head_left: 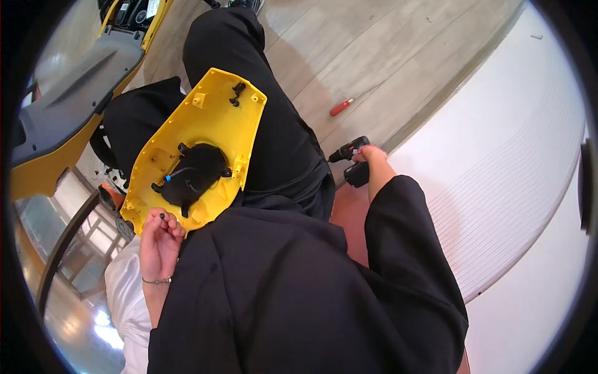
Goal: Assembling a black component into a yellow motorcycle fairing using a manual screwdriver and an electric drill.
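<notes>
"Creased black cloth shirt nearest, below the curved yellow plastic shell on the lap. Left hand?"

"At the shell's lower rim, pinching a small black piece."

"Right hand?"

"Right of the shell, curled round a black drill."

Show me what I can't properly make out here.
Head view:
Small dark piece in the left hand: too small to identify.
Drill: handle partly hidden by the right hand.
Yellow shell: outer side hidden by the shell itself.
Yellow-grey machine: cut off by the top edge.
</notes>
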`<state>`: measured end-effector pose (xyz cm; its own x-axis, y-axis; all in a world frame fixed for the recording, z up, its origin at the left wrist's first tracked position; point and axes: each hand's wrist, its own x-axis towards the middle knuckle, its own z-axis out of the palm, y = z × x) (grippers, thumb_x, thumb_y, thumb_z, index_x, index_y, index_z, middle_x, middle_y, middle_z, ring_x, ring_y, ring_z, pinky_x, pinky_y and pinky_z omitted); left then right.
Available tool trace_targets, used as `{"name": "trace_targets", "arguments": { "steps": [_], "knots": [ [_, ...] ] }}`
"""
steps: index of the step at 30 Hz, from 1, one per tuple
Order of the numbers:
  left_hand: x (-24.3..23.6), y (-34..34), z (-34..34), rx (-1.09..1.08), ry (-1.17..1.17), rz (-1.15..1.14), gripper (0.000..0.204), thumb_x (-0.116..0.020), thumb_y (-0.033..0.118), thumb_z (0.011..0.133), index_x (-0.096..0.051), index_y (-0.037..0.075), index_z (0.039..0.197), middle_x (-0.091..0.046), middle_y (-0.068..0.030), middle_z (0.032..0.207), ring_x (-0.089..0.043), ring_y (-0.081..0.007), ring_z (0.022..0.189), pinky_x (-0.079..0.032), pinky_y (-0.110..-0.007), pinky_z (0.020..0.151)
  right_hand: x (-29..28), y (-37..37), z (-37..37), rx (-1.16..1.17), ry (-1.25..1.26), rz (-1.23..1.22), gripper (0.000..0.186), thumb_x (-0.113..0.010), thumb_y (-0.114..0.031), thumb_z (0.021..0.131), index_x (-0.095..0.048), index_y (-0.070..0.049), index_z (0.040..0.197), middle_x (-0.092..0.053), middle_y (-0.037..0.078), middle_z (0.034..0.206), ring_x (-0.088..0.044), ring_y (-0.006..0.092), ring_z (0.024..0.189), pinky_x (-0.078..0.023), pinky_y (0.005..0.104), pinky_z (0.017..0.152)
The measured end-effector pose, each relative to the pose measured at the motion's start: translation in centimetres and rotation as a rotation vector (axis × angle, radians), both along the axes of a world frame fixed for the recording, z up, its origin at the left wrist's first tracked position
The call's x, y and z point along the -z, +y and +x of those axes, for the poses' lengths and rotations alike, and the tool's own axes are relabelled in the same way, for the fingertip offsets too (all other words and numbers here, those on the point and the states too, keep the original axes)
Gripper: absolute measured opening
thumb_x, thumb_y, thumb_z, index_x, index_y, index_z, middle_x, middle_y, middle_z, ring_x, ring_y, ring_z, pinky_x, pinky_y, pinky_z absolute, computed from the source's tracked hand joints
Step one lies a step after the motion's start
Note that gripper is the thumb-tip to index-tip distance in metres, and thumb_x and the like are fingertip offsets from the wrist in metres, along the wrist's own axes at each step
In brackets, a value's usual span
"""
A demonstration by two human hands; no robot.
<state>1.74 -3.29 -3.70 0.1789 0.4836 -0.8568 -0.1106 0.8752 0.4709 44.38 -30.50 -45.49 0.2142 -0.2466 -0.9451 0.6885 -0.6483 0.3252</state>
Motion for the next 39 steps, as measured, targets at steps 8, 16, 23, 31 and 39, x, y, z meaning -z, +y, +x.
{"name": "trace_targets", "arguments": {
  "steps": [8,16,23,31,39],
  "knots": [
    [-0.2,-1.2,0.1,0.197,-0.020,0.214,0.014,-0.049,0.017,0.092,-0.048,0.005,0.087,-0.052,-0.0085,0.086,-0.049,-0.0158,0.079,-0.041,-0.028,0.076,-16.1,6.4,-0.8,1.014,-0.096,0.246,0.026,-0.066,-0.036,0.075,-0.066,-0.012,0.086,-0.065,0.002,0.073,-0.061,0.0155,0.059,-0.048,0.0292,0.054],
    [0.6,-0.3,-1.1,0.238,-0.152,0.300,0.011,-0.049,0.013,0.092,-0.052,0.003,0.088,-0.055,-0.0075,0.088,-0.053,-0.0144,0.080,-0.044,-0.027,0.077,-26.1,5.7,-1.9,1.741,0.069,1.230,0.025,-0.056,-0.022,0.091,-0.055,-0.005,0.110,-0.062,0.006,0.092,-0.063,0.0192,0.083,-0.053,0.0327,0.078],
    [1.5,0.2,-1.8,0.191,-0.256,0.267,0.009,-0.051,0.012,0.093,-0.054,0.003,0.091,-0.058,-0.0062,0.091,-0.055,-0.0118,0.083,-0.045,-0.026,0.081,-38.8,12.4,-3.5,1.564,0.938,1.746,0.059,-0.067,-0.015,0.080,-0.043,-0.008,0.133,-0.052,0.001,0.092,-0.052,0.0112,0.078,-0.041,0.0303,0.084],
    [1.9,0.7,-3.4,0.144,-0.302,0.310,0.007,-0.052,0.010,0.091,-0.055,0.003,0.093,-0.060,-0.0046,0.090,-0.057,-0.0108,0.081,-0.047,-0.026,0.080,-41.2,16.8,-7.5,1.249,0.536,1.722,0.058,-0.067,-0.020,0.074,-0.047,0.000,0.125,-0.045,0.002,0.068,-0.040,0.0087,0.049,-0.035,0.0251,0.053],
    [2.5,1.6,-2.4,0.108,-0.463,0.281,0.010,-0.053,0.014,0.092,-0.056,0.004,0.095,-0.060,-0.0037,0.090,-0.057,-0.0099,0.082,-0.047,-0.025,0.080,-43.4,15.0,-13.4,0.399,0.520,1.397,0.066,-0.084,-0.022,0.067,-0.053,-0.004,0.123,-0.065,0.009,0.108,-0.064,0.0216,0.095,-0.050,0.0319,0.087]
  ]
}}
